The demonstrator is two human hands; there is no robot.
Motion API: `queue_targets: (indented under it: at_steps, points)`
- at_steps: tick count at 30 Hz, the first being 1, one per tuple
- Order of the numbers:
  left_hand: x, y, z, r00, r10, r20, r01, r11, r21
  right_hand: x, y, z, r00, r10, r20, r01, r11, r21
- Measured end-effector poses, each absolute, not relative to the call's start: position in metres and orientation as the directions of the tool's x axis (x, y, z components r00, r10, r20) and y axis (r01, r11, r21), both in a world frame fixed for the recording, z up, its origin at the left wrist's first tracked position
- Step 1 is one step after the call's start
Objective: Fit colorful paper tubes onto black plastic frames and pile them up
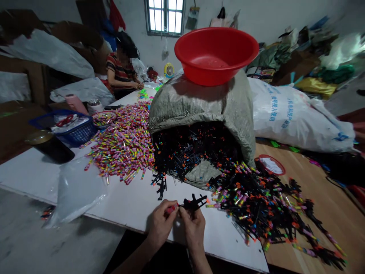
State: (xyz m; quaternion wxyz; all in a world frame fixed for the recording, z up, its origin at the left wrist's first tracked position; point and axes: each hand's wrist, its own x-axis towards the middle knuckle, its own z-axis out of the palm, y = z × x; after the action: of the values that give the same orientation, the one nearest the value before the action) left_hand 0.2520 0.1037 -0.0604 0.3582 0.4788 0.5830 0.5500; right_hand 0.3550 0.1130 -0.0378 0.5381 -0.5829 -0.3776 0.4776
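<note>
Between finger and thumb, my left hand (161, 222) pinches a small pink-red tube (171, 209). My right hand (194, 226) grips a small black toy gun (194, 202) with an orange tip, its other end meeting the tube. Another black toy gun (162, 187) lies on the white tabletop (122, 201) just beyond my hands. Past it, a large grey sack (199, 102) lies open towards me, full of black toy guns (188, 148). A heap of pink and yellow tubes (125, 140) spreads to its left. On the right are piled toy guns with coloured tubes among them (265, 205).
A red basin (216, 53) rests on the sack. To the left are a blue basket (74, 131), a dark jar (51, 146) and a clear plastic bag (78, 190) over the table edge. A person (122, 68) sits at the far left. A white sack (296, 118) lies right.
</note>
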Motion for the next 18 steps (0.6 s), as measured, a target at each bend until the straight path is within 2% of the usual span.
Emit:
queue_targets:
  at_steps: [3, 6, 9, 13, 18]
  points:
    - [0.249, 0.104, -0.064, -0.176, 0.917, 0.358, 0.375, -0.273, 0.886, 0.359, 0.116, -0.042, 0.225, 0.947, -0.23, -0.143, -0.201, -0.969]
    - [0.252, 0.098, -0.069, -0.103, 0.895, 0.434, 0.495, -0.333, 0.803, 0.363, 0.114, -0.054, 0.206, 0.934, -0.293, -0.208, -0.251, -0.945]
    - [0.256, 0.088, -0.078, -0.095, 0.914, 0.395, 0.515, -0.295, 0.805, 0.365, 0.107, -0.065, 0.183, 0.926, -0.33, -0.24, -0.283, -0.928]
    - [0.251, 0.085, -0.081, -0.089, 0.973, 0.215, 0.417, -0.16, 0.895, 0.371, 0.109, -0.061, 0.08, 0.932, -0.354, -0.19, -0.334, -0.923]
    - [0.247, 0.098, -0.064, -0.037, 0.995, 0.094, 0.317, -0.077, 0.945, 0.38, 0.126, -0.039, -0.005, 0.969, -0.249, -0.079, -0.248, -0.965]
